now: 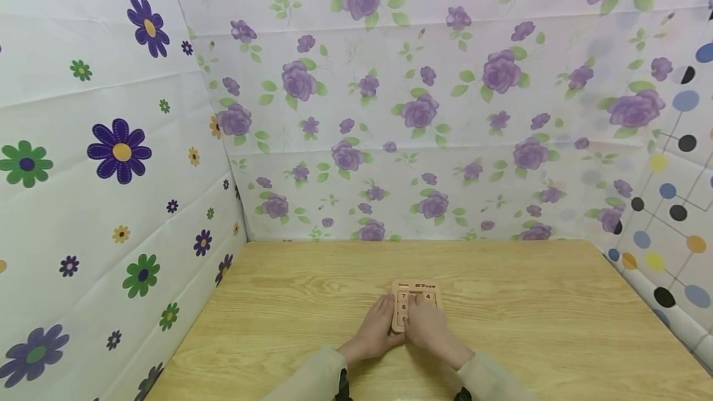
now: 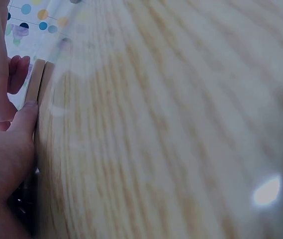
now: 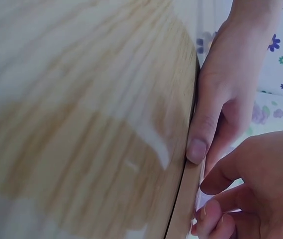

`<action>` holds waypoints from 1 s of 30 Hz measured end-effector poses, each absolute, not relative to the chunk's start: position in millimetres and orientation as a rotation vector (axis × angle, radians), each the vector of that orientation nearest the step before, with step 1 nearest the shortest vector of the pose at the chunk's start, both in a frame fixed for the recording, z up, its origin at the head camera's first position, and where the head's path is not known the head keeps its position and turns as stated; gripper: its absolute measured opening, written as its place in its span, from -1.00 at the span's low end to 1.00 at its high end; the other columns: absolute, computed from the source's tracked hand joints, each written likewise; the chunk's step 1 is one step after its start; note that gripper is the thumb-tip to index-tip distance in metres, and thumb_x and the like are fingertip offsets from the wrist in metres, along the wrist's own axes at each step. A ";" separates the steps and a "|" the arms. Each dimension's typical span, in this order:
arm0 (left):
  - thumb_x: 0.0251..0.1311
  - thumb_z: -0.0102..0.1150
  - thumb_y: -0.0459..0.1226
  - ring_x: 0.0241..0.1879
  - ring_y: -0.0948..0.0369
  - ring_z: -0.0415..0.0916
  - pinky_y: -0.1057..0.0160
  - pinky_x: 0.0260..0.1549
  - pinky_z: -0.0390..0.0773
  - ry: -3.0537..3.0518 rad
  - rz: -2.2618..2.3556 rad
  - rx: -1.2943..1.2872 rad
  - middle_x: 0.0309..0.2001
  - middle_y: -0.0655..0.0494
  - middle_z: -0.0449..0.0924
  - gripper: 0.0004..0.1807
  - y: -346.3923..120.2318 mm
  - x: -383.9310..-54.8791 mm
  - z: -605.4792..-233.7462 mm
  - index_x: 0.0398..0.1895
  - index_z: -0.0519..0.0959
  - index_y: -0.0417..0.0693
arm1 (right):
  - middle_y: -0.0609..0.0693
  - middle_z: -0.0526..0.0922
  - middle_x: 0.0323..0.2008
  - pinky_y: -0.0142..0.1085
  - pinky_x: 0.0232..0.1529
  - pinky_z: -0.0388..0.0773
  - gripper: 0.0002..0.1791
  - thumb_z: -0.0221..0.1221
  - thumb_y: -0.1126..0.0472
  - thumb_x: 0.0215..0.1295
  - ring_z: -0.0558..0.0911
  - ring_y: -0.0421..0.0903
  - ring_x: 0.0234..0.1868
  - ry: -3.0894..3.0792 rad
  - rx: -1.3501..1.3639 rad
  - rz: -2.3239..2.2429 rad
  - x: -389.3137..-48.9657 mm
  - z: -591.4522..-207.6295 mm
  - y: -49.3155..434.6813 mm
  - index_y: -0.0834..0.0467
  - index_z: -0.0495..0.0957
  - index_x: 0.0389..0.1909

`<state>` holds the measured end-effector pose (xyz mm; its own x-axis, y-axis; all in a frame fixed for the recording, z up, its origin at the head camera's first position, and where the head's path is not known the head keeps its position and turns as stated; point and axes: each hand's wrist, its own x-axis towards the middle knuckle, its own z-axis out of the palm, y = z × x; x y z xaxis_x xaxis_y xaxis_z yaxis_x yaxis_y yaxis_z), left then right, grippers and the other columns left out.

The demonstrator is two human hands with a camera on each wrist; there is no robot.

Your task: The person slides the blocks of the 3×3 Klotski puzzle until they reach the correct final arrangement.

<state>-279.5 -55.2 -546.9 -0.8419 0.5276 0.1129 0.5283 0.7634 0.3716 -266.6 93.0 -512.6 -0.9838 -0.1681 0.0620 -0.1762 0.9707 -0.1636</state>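
A wooden number sliding puzzle [image 1: 403,307] lies flat on the table, with tiles 7, 8, 6 and 4 readable in the head view. My left hand [image 1: 372,333] holds its near left corner, fingers along the left side and thumb at the near edge. Over the tiles, my right hand [image 1: 430,327] touches the puzzle's face with its fingertips and hides much of it. In the right wrist view the left thumb [image 3: 197,149] presses against the puzzle's edge [image 3: 183,204]. Bent fingers of the right hand [image 3: 265,184] are beside it. A dark gap shows near the top row.
The wood-grain table [image 1: 289,302] extends around the puzzle. Behind it hangs a cloth with purple roses [image 1: 420,110]. A daisy-print cloth [image 1: 56,215] stands on the left and a dotted cloth [image 1: 674,221] on the right.
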 end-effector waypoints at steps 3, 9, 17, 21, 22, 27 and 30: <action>0.24 0.14 0.14 0.50 -0.12 -0.04 -0.03 0.48 0.05 -2.954 -0.659 -0.871 0.49 -0.30 0.00 0.03 -56.4 -281.2 -548.5 0.47 -0.03 -0.41 | 0.33 0.45 0.25 -0.30 -0.64 0.56 -0.42 0.09 0.17 0.29 0.55 -0.06 -0.45 -3.072 0.262 0.259 -267.4 -512.8 95.0 0.41 0.36 0.26; 0.21 0.13 0.18 0.50 -0.13 -0.04 -0.04 0.47 0.04 -2.937 -0.665 -0.882 0.49 -0.32 -0.03 0.08 -56.5 -283.3 -550.5 0.47 -0.06 -0.43 | 0.34 0.45 0.24 -0.28 -0.58 0.60 -0.42 0.08 0.18 0.29 0.57 -0.07 -0.41 -3.062 0.251 0.252 -267.0 -509.8 98.1 0.44 0.36 0.25; 0.21 0.17 0.14 0.49 -0.15 -0.04 -0.05 0.47 0.03 -2.896 -0.691 -0.910 0.49 -0.34 -0.03 0.08 -57.3 -281.0 -547.6 0.46 -0.07 -0.45 | 0.32 0.47 0.21 -0.38 -0.76 0.42 -0.39 0.11 0.14 0.30 0.42 -0.16 -0.65 -3.042 0.192 0.248 -265.9 -509.1 100.3 0.45 0.35 0.26; 0.21 0.18 0.13 0.49 -0.15 -0.05 -0.06 0.48 0.02 -2.883 -0.710 -0.923 0.49 -0.34 -0.04 0.08 -57.0 -282.0 -548.6 0.47 -0.08 -0.45 | 0.33 0.48 0.19 -0.36 -0.74 0.43 -0.38 0.13 0.12 0.29 0.41 -0.15 -0.63 -3.041 0.168 0.242 -266.4 -509.4 101.4 0.46 0.36 0.25; 0.21 0.18 0.13 0.49 -0.15 -0.05 -0.06 0.47 0.02 -2.882 -0.707 -0.924 0.49 -0.34 -0.04 0.08 -56.9 -282.2 -548.9 0.47 -0.08 -0.45 | 0.33 0.47 0.19 -0.35 -0.73 0.45 -0.38 0.13 0.12 0.29 0.42 -0.14 -0.63 -3.045 0.164 0.243 -266.6 -509.6 101.4 0.47 0.35 0.25; 0.20 0.17 0.15 0.49 -0.15 -0.04 -0.05 0.47 0.03 -2.882 -0.696 -0.927 0.49 -0.34 -0.03 0.08 -56.6 -282.9 -551.3 0.46 -0.07 -0.45 | 0.34 0.52 0.12 -0.27 -0.66 0.55 -0.40 0.12 0.12 0.30 0.48 -0.09 -0.53 -3.049 0.160 0.232 -266.4 -510.3 101.7 0.48 0.39 0.21; 0.20 0.16 0.16 0.49 -0.15 -0.04 -0.05 0.47 0.03 -2.880 -0.700 -0.927 0.49 -0.34 -0.03 0.09 -56.3 -282.5 -551.7 0.47 -0.07 -0.44 | 0.32 0.53 0.08 -0.24 -0.64 0.58 -0.41 0.12 0.13 0.30 0.49 -0.07 -0.50 -3.060 0.152 0.231 -265.1 -509.6 101.2 0.49 0.39 0.20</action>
<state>-282.5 -56.3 -551.7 -0.8213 0.5453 0.1679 0.5615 0.7203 0.4073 -265.1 101.2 -509.6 -0.9927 -0.0934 0.0758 -0.1038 0.9838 -0.1461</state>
